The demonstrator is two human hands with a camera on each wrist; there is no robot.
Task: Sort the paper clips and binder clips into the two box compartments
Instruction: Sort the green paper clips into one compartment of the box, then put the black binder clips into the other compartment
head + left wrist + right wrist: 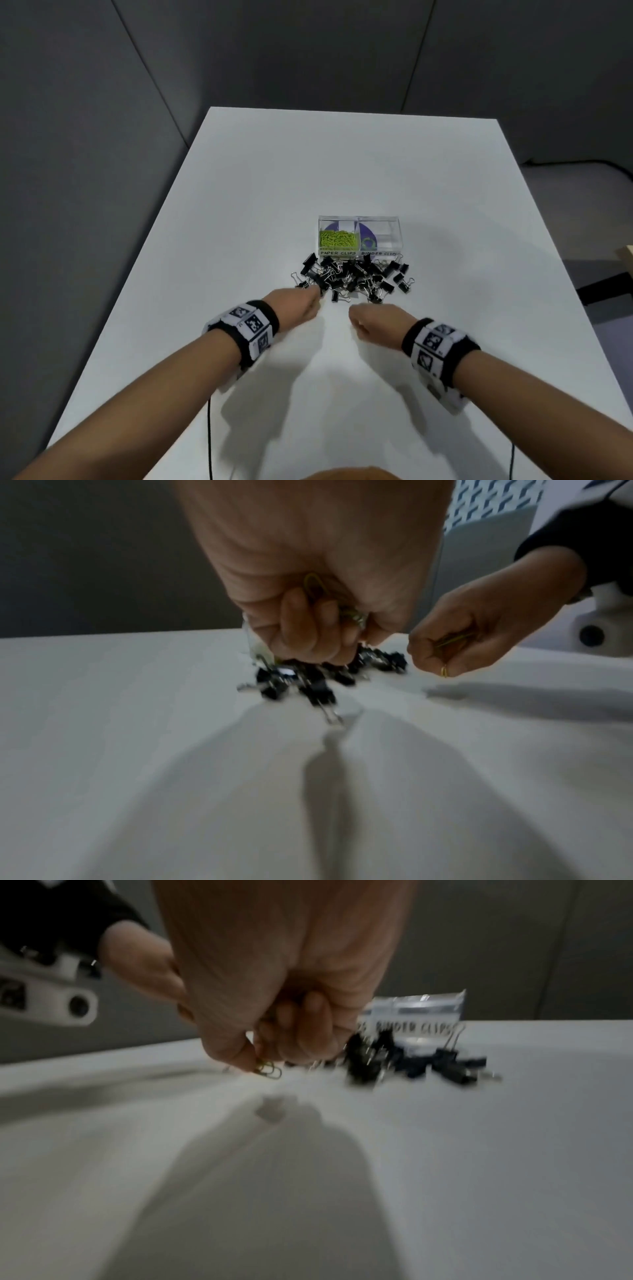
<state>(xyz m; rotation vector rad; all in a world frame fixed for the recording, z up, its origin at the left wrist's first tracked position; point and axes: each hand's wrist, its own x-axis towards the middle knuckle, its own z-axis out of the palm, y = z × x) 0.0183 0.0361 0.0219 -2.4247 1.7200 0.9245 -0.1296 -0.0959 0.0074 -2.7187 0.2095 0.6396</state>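
Observation:
A clear two-compartment box [359,236] stands mid-table; its left side, labelled paper clips, holds green paper clips [339,238], and its right side, labelled binder clips [414,1027], looks bare. A heap of black binder clips [356,279] lies just in front of the box. My left hand [301,303] is at the heap's near left edge, fingers curled round green paper clips [315,584]. My right hand [370,320] hovers just short of the heap, curled round more paper clips [268,1069], one dangling from the fingertips.
The white table [257,212] has bare surface all around the box and heap. Grey partition walls stand behind and to the left. Both wrists wear black bands with marker tags, and thin cables trail off the near edge.

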